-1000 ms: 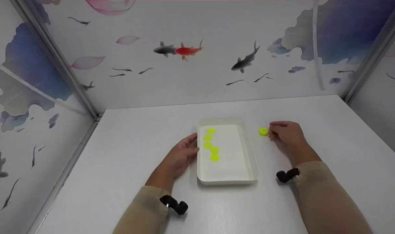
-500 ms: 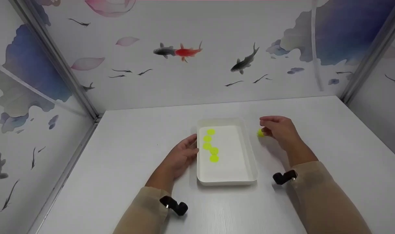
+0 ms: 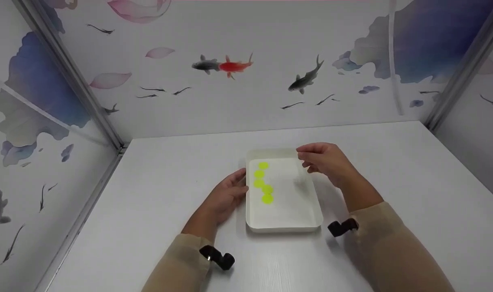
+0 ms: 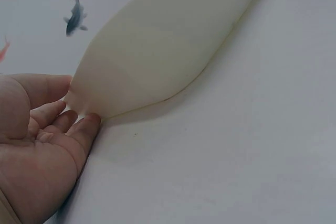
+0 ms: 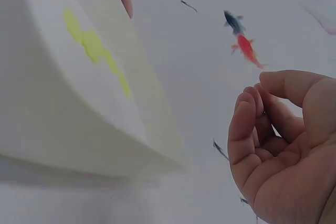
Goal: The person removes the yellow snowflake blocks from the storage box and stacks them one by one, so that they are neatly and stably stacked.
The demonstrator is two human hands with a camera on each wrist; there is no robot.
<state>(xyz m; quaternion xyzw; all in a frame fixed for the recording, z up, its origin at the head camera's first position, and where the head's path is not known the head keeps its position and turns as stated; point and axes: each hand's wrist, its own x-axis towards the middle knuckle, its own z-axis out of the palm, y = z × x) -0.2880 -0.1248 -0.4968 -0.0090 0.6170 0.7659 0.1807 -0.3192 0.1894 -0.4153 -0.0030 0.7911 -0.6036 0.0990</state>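
A shallow white tray (image 3: 287,228) lies lengthwise on the table. Along its left half, several flat yellow discs (image 3: 267,198) form a crooked line. My left hand (image 3: 224,196) holds the tray's left side, thumb at the rim and fingertips against the outer wall in the left wrist view. At the far right corner of the tray is my right hand (image 3: 325,162), its fingers curled and fingertips close to the thumb (image 5: 283,83). No yellow shows at those fingertips; I cannot tell whether something small is between them. The yellow piece seen earlier beside the tray is out of sight.
The white table (image 3: 169,178) runs back to a wall (image 3: 246,101) printed with fish and petals, with another panel on the left. Black wrist cameras (image 3: 218,256) are on both sleeves.
My right hand has moved left from beside the yellow piece to over the tray's far right corner. That piece has gone from view. The left hand and the tray have stayed put.
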